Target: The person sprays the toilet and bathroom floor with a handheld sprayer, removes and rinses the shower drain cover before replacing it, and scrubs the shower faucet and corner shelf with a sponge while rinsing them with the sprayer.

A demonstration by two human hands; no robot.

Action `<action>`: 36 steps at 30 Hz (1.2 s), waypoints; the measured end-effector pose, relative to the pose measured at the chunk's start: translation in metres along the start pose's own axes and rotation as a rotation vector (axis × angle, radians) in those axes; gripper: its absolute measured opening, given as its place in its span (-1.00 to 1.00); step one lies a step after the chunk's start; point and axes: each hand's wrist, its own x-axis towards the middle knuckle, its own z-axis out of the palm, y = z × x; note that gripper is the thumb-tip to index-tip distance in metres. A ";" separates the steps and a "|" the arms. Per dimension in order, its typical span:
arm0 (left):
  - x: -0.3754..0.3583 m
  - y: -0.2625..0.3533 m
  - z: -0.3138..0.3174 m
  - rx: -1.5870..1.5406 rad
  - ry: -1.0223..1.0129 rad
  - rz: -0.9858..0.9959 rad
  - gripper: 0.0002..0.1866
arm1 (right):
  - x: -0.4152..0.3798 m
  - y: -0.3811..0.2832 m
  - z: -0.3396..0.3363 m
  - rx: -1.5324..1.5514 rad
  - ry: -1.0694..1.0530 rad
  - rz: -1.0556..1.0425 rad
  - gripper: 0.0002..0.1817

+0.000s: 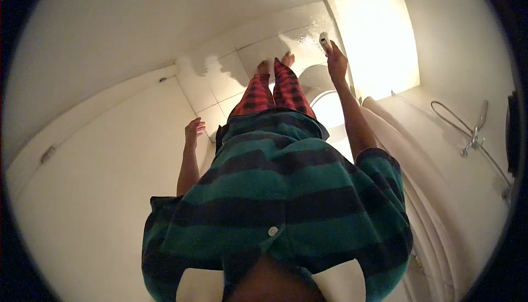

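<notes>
My right hand (337, 62) is wrapped round a small white hand-held device (325, 42) with a dark patch near its far end; its exact kind I cannot make out. It is held out over the tiled floor (264, 43), which shines wet just beyond it. My left hand (194, 130) hangs at my left side with its fingers apart, holding nothing. Between the arms are my green and black striped shirt (269, 181) and red and black checked trousers (256, 95). My bare feet (288, 58) stand on the tiles.
A white toilet (330, 106) is partly hidden behind my right forearm. A pale curtain (418, 181) hangs on the right. Beyond it a hand shower (483, 116) with its hose and tap is fixed to the wall. A brightly lit panel (377, 43) stands ahead right.
</notes>
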 end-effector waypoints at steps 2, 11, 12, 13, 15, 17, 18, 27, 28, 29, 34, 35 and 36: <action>0.018 0.024 0.000 0.101 -0.019 -0.009 -0.61 | 0.001 -0.006 -0.019 -0.100 -0.027 0.162 -0.56; 0.072 0.119 0.058 0.307 -0.179 0.108 -0.57 | 0.011 0.029 -0.020 0.027 0.106 0.285 -0.60; 0.079 0.130 0.072 0.348 -0.189 0.093 -0.57 | 0.017 0.024 -0.025 0.043 0.128 0.246 -0.60; 0.085 0.139 0.087 0.348 -0.185 0.083 -0.58 | 0.021 0.021 -0.031 0.054 0.148 0.194 -0.60; 0.081 0.161 0.119 0.380 -0.198 0.123 -0.60 | 0.029 0.015 -0.049 0.030 0.073 0.325 -0.60; 0.091 0.179 0.139 0.406 -0.230 0.132 -0.61 | 0.031 0.035 -0.046 -0.130 -0.019 0.428 -0.57; 0.096 0.189 0.154 0.424 -0.246 0.132 -0.61 | 0.032 0.054 -0.051 -0.157 -0.080 0.512 -0.55; 0.105 0.242 0.259 0.518 -0.425 0.186 -0.59 | -0.005 0.116 -0.123 -0.236 -0.074 0.645 -0.65; 0.103 0.249 0.275 0.537 -0.453 0.198 -0.59 | 0.000 0.109 -0.130 -0.224 -0.038 0.563 -0.66; 0.110 0.254 0.292 0.517 -0.460 0.179 -0.59 | 0.006 0.117 -0.124 -0.091 0.019 0.495 -0.66; 0.095 0.351 0.418 0.547 -0.451 0.381 -0.69 | 0.050 0.040 -0.152 0.529 0.101 0.271 -0.63; 0.091 0.373 0.443 0.479 -0.544 0.466 -0.69 | 0.056 0.026 -0.162 0.586 0.108 0.184 -0.63; 0.089 0.394 0.472 0.456 -0.574 0.501 -0.69 | 0.061 0.020 -0.169 0.641 0.116 0.094 -0.61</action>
